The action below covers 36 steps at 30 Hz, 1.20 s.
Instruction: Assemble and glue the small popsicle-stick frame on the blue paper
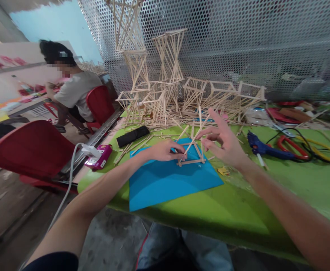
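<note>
A small square frame of thin wooden sticks (191,162) lies on a blue sheet (165,184), with several sticks rising from it. My left hand (167,151) is closed at its near-left corner, pinching the lower end of a slanting wooden stick (192,142). Close to the upper part of that stick is my right hand (224,145), fingers apart and one finger raised; whether a fingertip touches the stick is unclear. Part of the frame's left side is hidden behind my left hand.
Twisted stick towers (170,52) and loose sticks line the back by a perforated metal screen (224,49). A blue glue gun (269,148) and red-handled tool (291,147) lie right. A black phone-like object (133,136) and purple power strip (99,158) are left. Another person (79,88) sits beyond.
</note>
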Tool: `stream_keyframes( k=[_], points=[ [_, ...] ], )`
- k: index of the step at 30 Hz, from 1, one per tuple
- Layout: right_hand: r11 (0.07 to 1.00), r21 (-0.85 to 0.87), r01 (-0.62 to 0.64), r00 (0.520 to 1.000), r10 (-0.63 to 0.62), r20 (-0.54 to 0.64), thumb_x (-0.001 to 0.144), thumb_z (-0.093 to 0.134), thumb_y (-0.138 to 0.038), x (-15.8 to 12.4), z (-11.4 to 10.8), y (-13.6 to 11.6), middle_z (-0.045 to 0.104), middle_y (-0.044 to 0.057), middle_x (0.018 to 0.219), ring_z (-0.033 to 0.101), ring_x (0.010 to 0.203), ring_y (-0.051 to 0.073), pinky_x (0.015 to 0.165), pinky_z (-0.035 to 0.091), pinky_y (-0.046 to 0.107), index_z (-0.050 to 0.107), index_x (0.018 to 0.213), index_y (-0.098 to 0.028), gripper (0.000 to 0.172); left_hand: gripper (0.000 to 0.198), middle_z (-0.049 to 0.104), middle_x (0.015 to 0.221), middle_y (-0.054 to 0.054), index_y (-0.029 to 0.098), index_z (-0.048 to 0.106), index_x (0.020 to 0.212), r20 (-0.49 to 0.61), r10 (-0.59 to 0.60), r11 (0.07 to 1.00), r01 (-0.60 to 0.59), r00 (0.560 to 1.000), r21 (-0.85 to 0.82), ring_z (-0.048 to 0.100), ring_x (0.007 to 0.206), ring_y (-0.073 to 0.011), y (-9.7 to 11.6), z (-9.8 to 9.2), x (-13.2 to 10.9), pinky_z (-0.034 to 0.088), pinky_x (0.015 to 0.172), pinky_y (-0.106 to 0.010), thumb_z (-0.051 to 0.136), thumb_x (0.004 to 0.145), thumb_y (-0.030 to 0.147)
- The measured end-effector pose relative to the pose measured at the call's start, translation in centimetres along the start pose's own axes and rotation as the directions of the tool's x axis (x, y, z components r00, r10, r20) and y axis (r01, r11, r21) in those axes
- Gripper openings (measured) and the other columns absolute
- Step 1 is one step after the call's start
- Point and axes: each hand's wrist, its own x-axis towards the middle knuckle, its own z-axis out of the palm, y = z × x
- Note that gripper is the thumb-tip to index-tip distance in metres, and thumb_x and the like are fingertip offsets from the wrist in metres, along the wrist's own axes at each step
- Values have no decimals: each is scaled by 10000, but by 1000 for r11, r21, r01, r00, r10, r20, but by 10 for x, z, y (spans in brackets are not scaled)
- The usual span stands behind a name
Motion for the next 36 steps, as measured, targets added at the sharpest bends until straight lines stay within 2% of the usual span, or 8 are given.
stream_keyframes(
  k=[9,17,31,36],
  points=[
    [999,-35,-6,1000,6,-13,984,661,-280,0,-2,1,756,40,1199,645,682,162,643,622,362,239,1708,-450,855,243,824,1030,-39,190,791,1062,-4,-1,1000,1,1000,-17,749,879,-137,-1,0,0,509,784,-213,642,1031,379],
    [1000,-29,-5,1000,5,0,1000,634,-289,-1,-2,-2,736,64,1367,701,702,168,658,651,379,266,1703,-446,808,252,827,1065,-62,185,796,1090,10,2,1000,-2,1000,-27,760,900,-144,-2,0,0,519,792,-209,634,1037,369],
    [996,-80,27,999,-30,-43,986,655,-278,-2,-3,0,753,42,1244,694,738,168,689,635,369,318,1680,-469,795,233,824,1122,-79,182,746,1139,34,20,990,-15,999,-139,787,940,-152,1,0,0,561,838,-223,615,1049,352],
    [996,-87,31,999,-33,-29,984,657,-263,-2,-3,0,749,44,1258,696,742,166,732,641,379,281,1693,-466,828,208,819,1103,-82,180,702,1100,43,-22,982,30,999,-184,787,927,-151,5,0,0,564,806,-223,625,1046,365]
  ],
)
